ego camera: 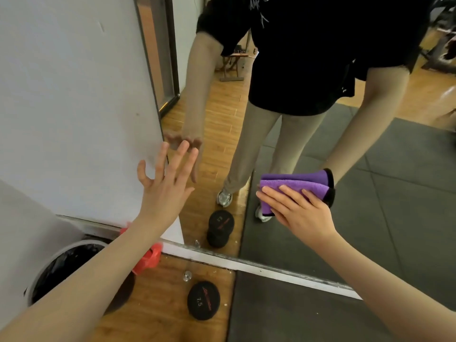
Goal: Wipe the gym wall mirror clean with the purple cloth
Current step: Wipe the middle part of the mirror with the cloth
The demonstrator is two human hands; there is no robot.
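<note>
While the purple cloth point(294, 186) lies folded flat against the lower mirror point(370, 156), the right hand point(299, 208) presses it there with straight fingers; the left hand point(167, 178) is spread wide, holding nothing, fingertips at the mirror's left edge beside the white wall point(74, 95); on the floor below sit a dumbbell point(203, 300) (marked 7.5), a red weight point(148, 260) and a bin point(66, 267).

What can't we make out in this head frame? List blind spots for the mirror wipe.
- purple cloth: lower part hidden under the right hand, head view.
- mirror: top and right cut off by the frame; smears not discernible.
- left hand: fingertip contact with the mirror unclear.
- red object: mostly hidden behind the left forearm.
- dumbbell: brand text too small.
</note>
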